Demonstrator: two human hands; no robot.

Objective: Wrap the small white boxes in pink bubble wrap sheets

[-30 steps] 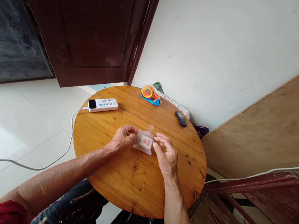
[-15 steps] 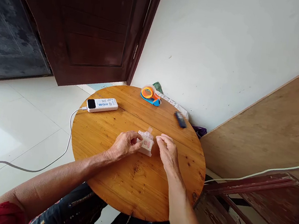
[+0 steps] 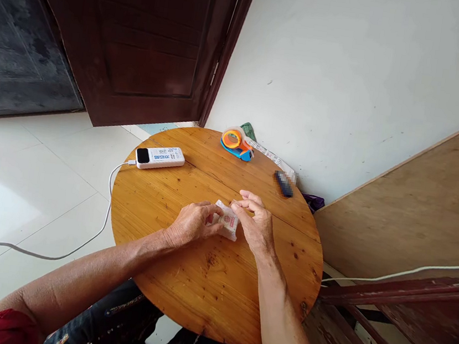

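A small white box (image 3: 230, 222) with red print lies on the round wooden table, in crinkled clear wrap that looks like bubble wrap. My left hand (image 3: 195, 223) grips its left side, thumb near the front and fingers over the top. My right hand (image 3: 255, 222) is at the box's far right edge. Its thumb and index finger come together on the wrap's edge there, while the other fingers stay loosely extended. The fingertips cover part of the wrap, so its far end is partly hidden.
An orange and blue tape dispenser (image 3: 237, 143) stands at the table's far edge. To the left lies a white device (image 3: 160, 158) with a dark screen and a plugged-in white cable (image 3: 108, 202). A dark blurred object (image 3: 284, 184) sits far right, close to the wall (image 3: 328, 83).
My right hand has moved left onto the box's far edge. The wrap flap that stood up behind the box no longer shows. My left hand keeps its hold; the view has shifted slightly.
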